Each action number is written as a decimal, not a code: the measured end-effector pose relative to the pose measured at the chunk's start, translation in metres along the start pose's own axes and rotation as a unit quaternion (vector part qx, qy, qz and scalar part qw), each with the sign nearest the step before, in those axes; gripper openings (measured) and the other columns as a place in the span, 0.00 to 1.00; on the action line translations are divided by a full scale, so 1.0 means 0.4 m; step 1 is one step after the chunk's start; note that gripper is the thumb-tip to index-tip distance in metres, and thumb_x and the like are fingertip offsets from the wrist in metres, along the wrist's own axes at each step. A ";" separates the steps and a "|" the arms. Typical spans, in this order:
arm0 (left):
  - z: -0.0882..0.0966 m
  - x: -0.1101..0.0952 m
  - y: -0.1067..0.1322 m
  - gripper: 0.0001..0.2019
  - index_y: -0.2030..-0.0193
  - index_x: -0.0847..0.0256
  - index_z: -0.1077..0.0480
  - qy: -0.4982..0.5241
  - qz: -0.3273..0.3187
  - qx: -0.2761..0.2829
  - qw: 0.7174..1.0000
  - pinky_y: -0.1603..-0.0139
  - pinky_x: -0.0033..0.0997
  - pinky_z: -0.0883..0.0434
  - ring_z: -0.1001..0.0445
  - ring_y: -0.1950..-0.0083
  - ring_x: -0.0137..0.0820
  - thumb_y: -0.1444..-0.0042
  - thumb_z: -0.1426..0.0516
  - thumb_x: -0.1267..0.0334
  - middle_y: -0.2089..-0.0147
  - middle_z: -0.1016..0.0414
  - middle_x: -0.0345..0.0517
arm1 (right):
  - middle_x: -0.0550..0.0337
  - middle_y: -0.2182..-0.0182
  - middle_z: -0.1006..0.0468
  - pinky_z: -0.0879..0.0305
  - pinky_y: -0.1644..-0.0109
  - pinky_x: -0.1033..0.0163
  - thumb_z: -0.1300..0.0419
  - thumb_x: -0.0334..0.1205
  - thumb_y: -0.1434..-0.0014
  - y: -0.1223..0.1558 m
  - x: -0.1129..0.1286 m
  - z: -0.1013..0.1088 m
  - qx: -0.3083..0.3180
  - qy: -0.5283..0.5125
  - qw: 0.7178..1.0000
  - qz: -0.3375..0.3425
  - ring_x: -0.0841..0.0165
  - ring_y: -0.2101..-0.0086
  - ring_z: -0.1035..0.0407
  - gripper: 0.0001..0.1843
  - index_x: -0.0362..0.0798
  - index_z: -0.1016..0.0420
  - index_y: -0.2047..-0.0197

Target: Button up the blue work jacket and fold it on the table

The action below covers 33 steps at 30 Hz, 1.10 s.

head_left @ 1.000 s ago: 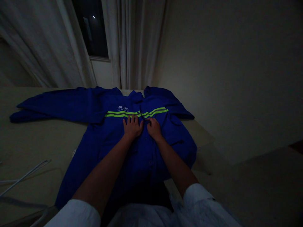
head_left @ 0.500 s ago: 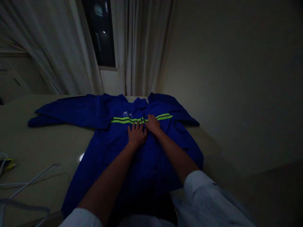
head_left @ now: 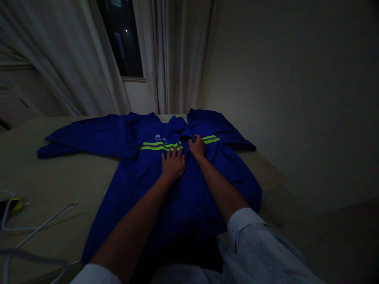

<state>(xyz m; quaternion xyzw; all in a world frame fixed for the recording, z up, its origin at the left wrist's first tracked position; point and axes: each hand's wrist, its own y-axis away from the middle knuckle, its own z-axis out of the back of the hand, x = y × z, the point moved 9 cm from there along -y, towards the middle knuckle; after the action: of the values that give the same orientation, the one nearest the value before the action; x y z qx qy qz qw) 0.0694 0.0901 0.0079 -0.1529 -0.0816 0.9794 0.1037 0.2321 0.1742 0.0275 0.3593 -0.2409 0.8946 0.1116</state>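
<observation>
A blue work jacket (head_left: 130, 185) with yellow-green reflective stripes lies spread out, front side up, its collar toward the far edge and one sleeve stretched to the left. Flat on the jacket's chest, just below the stripe, rests my left hand (head_left: 174, 164) with its fingers spread. My right hand (head_left: 197, 147) is closed on the edge of the front opening and holds that flap slightly raised at stripe height. A small dark button (head_left: 178, 144) shows on the stripe between the hands. White printing (head_left: 160, 138) sits above the stripe on the left.
The jacket lies on a pale table (head_left: 59, 177). White cables (head_left: 44, 225) and a yellow-and-dark object (head_left: 14, 206) are at the left. Behind the table hang curtains (head_left: 177, 59) beside a dark window (head_left: 121, 43); a wall (head_left: 281, 98) stands to the right.
My right hand has moved slightly right and lifted the edge of the front opening, which now stands away from the stripe. My left hand stays spread on the chest. The camera view has shifted a little.
</observation>
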 end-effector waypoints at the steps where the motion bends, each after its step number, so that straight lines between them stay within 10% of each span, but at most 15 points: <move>1: -0.002 -0.001 0.000 0.31 0.23 0.56 0.41 -0.006 -0.004 0.003 1.000 0.24 0.67 0.51 0.46 0.22 0.53 0.28 0.60 0.51 0.21 0.43 0.53 | 0.45 0.47 0.22 0.33 0.44 0.58 0.37 0.41 0.40 -0.008 0.016 -0.009 0.014 0.026 0.999 0.027 0.58 0.49 0.27 0.26 0.44 0.26 0.40; 7: 0.010 -0.005 0.006 0.29 0.25 0.55 0.37 -0.050 -0.033 -0.005 0.998 0.25 0.67 0.52 0.42 0.24 0.54 0.29 0.56 0.54 0.22 0.40 0.53 | 0.53 0.60 0.18 0.36 0.56 0.62 0.36 0.39 0.42 -0.099 0.009 -0.036 0.041 0.028 0.999 -0.011 0.61 0.60 0.26 0.06 0.49 0.19 0.62; 13: 0.062 0.024 -0.072 0.27 0.31 0.58 0.32 -0.045 -0.055 -0.014 0.997 0.29 0.58 0.42 0.28 0.35 0.48 0.27 0.61 0.54 0.34 0.25 0.55 | 0.59 0.71 0.21 0.43 0.65 0.65 0.48 0.44 0.33 -0.116 -0.012 -0.043 -0.016 -0.053 0.998 -0.026 0.67 0.70 0.33 0.18 0.46 0.22 0.68; 16: 0.053 0.053 -0.152 0.29 0.27 0.60 0.36 -0.043 -0.052 -0.001 0.998 0.28 0.55 0.41 0.34 0.28 0.47 0.27 0.62 0.55 0.26 0.33 0.55 | 0.61 0.72 0.21 0.43 0.64 0.65 0.45 0.47 0.32 -0.096 0.029 -0.083 0.050 -0.081 0.994 0.061 0.68 0.70 0.33 0.19 0.47 0.21 0.70; 22: -0.078 0.056 -0.259 0.29 0.23 0.53 0.43 -0.061 -0.165 0.147 0.973 0.23 0.60 0.49 0.48 0.20 0.45 0.28 0.59 0.54 0.20 0.44 0.49 | 0.56 0.59 0.16 0.36 0.53 0.66 0.44 0.48 0.28 -0.075 0.075 -0.130 0.142 -0.058 0.978 0.140 0.66 0.58 0.25 0.17 0.51 0.15 0.57; 26: -0.082 0.112 -0.349 0.27 0.29 0.53 0.33 -0.084 -0.142 0.145 0.976 0.27 0.57 0.41 0.40 0.23 0.45 0.30 0.58 0.57 0.23 0.39 0.52 | 0.56 0.56 0.16 0.35 0.49 0.65 0.46 0.42 0.26 -0.069 0.074 -0.150 0.168 -0.048 0.975 0.137 0.65 0.54 0.24 0.16 0.51 0.15 0.56; 33: -0.080 0.171 -0.461 0.33 0.21 0.45 0.48 -0.118 -0.126 0.134 0.976 0.28 0.70 0.49 0.47 0.22 0.57 0.31 0.53 0.47 0.19 0.48 0.50 | 0.54 0.50 0.19 0.35 0.45 0.58 0.43 0.43 0.29 -0.029 0.094 -0.154 0.149 0.079 0.971 0.170 0.61 0.49 0.29 0.13 0.50 0.18 0.52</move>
<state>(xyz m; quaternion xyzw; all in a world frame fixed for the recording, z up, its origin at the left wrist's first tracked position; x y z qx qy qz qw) 0.0487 0.2878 -0.0060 -0.0095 0.0200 0.9717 0.2351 0.1729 0.2166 0.0192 0.2538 -0.1531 0.9518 -0.0786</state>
